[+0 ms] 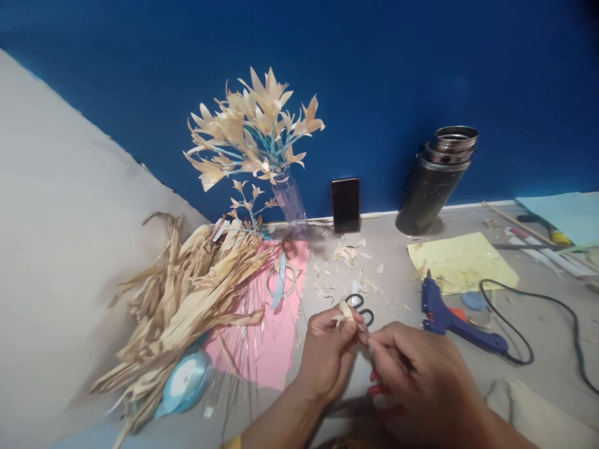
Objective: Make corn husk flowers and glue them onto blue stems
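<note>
My left hand (327,349) is closed in a pinch on a small piece of dry husk petal (345,310), held above the table. My right hand (412,368) is closed too, its fingertips meeting the left hand's at the petal's base; what it grips there is too small to make out. Black-handled scissors (360,307) lie on the table just behind the hands. A red object (380,390) shows partly under my right hand.
A pile of dry corn husks (187,299) lies left on pink paper (266,337), with blue ribbon roll (185,380). A vase of husk flowers (262,137), a phone (345,204) and a steel flask (437,181) stand by the blue wall. A blue glue gun (449,318) and yellow paper (461,262) lie right.
</note>
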Action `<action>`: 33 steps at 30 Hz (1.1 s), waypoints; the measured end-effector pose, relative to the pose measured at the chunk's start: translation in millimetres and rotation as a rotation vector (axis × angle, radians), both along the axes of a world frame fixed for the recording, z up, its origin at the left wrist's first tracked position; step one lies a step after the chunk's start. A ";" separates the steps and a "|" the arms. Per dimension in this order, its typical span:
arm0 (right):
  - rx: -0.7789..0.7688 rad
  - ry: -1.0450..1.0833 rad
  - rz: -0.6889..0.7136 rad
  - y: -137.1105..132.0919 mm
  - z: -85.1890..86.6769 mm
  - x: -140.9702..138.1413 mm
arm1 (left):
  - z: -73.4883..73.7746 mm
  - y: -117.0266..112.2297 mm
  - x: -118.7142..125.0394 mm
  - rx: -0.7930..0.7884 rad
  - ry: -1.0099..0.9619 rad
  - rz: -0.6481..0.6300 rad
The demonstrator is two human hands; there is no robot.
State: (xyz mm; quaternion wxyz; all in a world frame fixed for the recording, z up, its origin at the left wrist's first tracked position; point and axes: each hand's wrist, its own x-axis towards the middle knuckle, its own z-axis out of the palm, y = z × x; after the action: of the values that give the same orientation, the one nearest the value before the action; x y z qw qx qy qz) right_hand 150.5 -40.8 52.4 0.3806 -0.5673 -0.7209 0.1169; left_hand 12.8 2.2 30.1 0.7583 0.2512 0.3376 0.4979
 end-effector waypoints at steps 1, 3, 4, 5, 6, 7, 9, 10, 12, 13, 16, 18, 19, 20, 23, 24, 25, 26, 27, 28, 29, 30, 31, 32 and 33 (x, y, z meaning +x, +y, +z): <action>0.008 -0.009 -0.002 -0.1 0.1 0.0 | 0.0 0.0 0.0 0.000 0.002 -0.001; 0.007 -0.018 0.000 -0.2 0.0 -0.1 | 0.0 -0.3 -0.1 -0.009 -0.008 -0.013; -0.002 -0.017 0.001 -0.2 -0.2 -0.2 | 0.0 -0.4 -0.1 -0.017 -0.015 -0.018; -0.011 -0.013 -0.001 -0.1 -0.4 -0.3 | 0.1 -0.6 -0.2 -0.025 -0.021 -0.023; -0.015 -0.007 -0.003 -0.1 -0.6 -0.4 | 0.1 -0.8 -0.2 -0.032 -0.025 -0.028; -0.017 -0.002 -0.006 -0.1 -0.8 -0.5 | 0.1 -1.0 -0.3 -0.037 -0.026 -0.033; -0.010 0.008 -0.011 -0.3 -1.1 -0.4 | 0.2 -1.2 -0.3 -0.041 -0.028 -0.037; -0.005 0.012 -0.011 -0.5 -1.2 -0.4 | 0.3 -1.2 -0.3 -0.040 -0.030 -0.040; -0.005 0.016 -0.008 -1.1 -1.2 -0.2 | 0.4 -1.2 0.0 -0.030 -0.035 -0.039; -0.009 0.017 -0.007 -1.4 -1.1 -0.3 | 0.3 -1.2 0.3 -0.021 -0.035 -0.038; -0.010 0.023 0.002 -2.0 -0.4 -1.2 | -0.6 -1.7 1.3 0.006 -0.027 -0.029; -0.002 0.027 0.004 -1.9 0.0 -2.3 | -1.6 -2.2 1.7 0.005 -0.016 -0.025; 0.007 0.030 0.003 -1.7 0.1 -2.9 | -2.0 -2.4 1.8 0.002 -0.011 -0.024; 0.012 0.032 0.004 -1.5 0.1 -3.3 | -2.4 -2.6 1.7 0.001 -0.008 -0.025; 0.009 0.042 0.005 -1.4 -0.5 -3.4 | -2.4 -2.6 0.9 0.015 -0.008 -0.037; -0.001 0.044 0.004 -1.5 -0.8 -3.0 | -2.1 -2.4 0.6 0.026 -0.008 -0.042; -0.014 0.045 0.006 -1.8 -1.1 -2.4 | -1.8 -2.2 0.2 0.037 -0.005 -0.048; -0.026 0.044 0.008 -2.0 -1.4 -1.6 | -1.6 -2.0 -0.1 0.046 0.000 -0.053; -0.032 0.043 0.012 -2.3 -1.6 -0.7 | -1.5 -1.8 -0.5 0.052 0.005 -0.057; -0.035 0.042 0.016 -2.4 -1.8 0.1 | -1.6 -1.6 -1.0 0.055 0.012 -0.061; -0.034 0.041 0.019 -2.5 -1.9 0.8 | -2.0 -1.5 -1.5 0.060 0.021 -0.064; -0.029 0.040 0.020 -2.5 -1.9 1.2 | -2.6 -1.3 -2.1 0.068 0.033 -0.063; -0.021 0.042 0.017 -2.4 -1.9 1.5 | -3.3 -1.2 -2.8 0.083 0.045 -0.064; -0.013 0.048 0.014 -2.2 -1.9 1.4 | -4.2 -1.0 -3.6 0.104 0.060 -0.065; -0.012 0.058 0.011 -1.9 -1.9 1.1 | -5.1 -1.0 -4.4 0.127 0.077 -0.068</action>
State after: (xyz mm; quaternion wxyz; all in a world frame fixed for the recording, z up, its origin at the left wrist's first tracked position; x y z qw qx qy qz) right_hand 151.6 -42.7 50.5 0.3971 -0.5621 -0.7119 0.1398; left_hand 8.4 1.3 25.0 0.7437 0.3290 0.3254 0.4825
